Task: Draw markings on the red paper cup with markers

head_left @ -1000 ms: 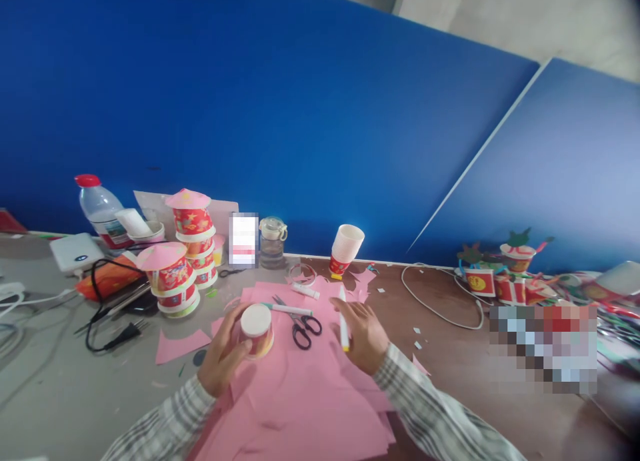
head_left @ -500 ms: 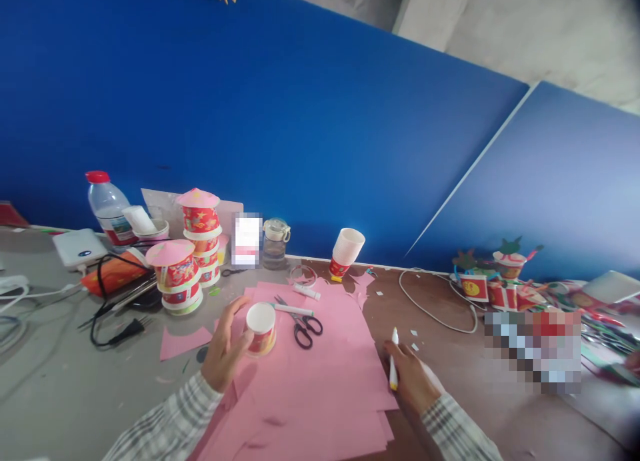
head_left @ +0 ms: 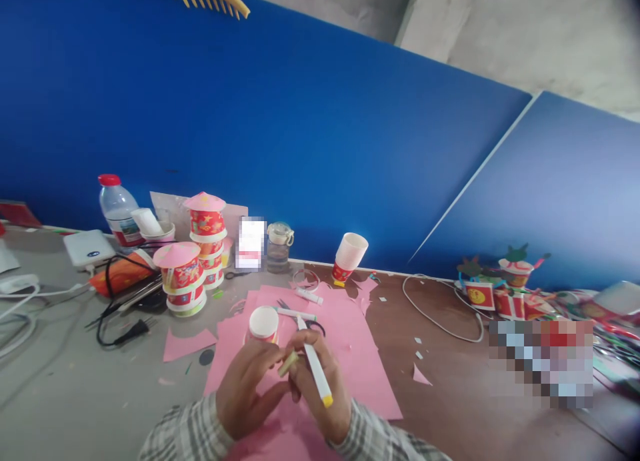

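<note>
- Now that the left hand point(head_left: 253, 384) and the right hand point(head_left: 334, 381) have come together over the loose pink paper sheets point(head_left: 370, 384), the small yellow-green strip point(head_left: 289, 364) between their fingertips seems to be the work in hand.
- Two hands: the right, brought in from the sheets' right edge, grips one white plastic marker with a yellow end point(head_left: 317, 370); the left has fingers bent toward the strip, but I cannot tell which hand pinches it.
- One red paper cup with a white top point(head_left: 264, 322) sits at 11 o'clock from the hands, partly hidden, apparently set aside for now.
- Toward 12 and 1 o'clock: one white pen with a teal band point(head_left: 297, 313), one short white tube point(head_left: 309, 296), one pair of black-handled scissors point(head_left: 321, 326), partly covered.
- At 10 o'clock: two pink-roofed towers of red cups point(head_left: 184, 279).
- At 1 o'clock: one leaning stack of white-and-red cups point(head_left: 349, 256).
- Farthest: two clear bottles, one cream-lidded point(head_left: 278, 251) at 12, one red-capped point(head_left: 118, 202) at 10.
</note>
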### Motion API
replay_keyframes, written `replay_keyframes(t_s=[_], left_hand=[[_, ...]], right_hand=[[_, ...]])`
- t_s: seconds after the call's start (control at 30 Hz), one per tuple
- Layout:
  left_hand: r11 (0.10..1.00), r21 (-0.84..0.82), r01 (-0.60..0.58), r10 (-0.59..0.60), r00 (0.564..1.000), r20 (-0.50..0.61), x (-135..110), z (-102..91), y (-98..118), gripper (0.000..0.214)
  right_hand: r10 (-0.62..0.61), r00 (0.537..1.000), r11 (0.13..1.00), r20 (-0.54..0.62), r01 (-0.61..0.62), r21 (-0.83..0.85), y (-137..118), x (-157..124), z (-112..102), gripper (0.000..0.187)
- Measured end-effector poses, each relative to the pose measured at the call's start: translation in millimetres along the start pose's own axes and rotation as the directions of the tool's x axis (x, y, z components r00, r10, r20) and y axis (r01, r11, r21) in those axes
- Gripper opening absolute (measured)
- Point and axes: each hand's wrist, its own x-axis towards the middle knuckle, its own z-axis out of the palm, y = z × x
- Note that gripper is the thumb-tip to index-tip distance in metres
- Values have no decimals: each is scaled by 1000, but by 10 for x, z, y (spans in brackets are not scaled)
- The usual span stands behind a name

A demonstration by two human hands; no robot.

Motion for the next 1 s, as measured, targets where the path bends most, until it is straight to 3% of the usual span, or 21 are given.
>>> replay_keyframes(t_s=[0.1,0.2,0.27,0.4,0.6,1.0], left_hand=[[1000,-15,4,-4,1000,-15,45,-27,16,34],[993,-56,107,-110,991,-73,101,-52,29,23],[973,-95,209,-220,967,-126,124,-59,23,17],[947,-122,298,-314,940,-137,123,-61,-18,19],[941,-107,320,-331,938,-106,90,-53,-54,21],[944,-99,316,-325,940,-99,92,-75,-38,24]], right_hand=[[-4,1000,1000,2,4,1,29,24,15,13],[-92,993,996,-76,92,-4,-1,102,-65,16],[-98,989,986,-109,112,127,-11,159,-131,22],[-21,993,941,-117,59,334,54,208,-201,28],[60,992,931,-110,-16,364,175,167,-166,28],[105,989,906,-108,-50,421,155,189,-145,30]])
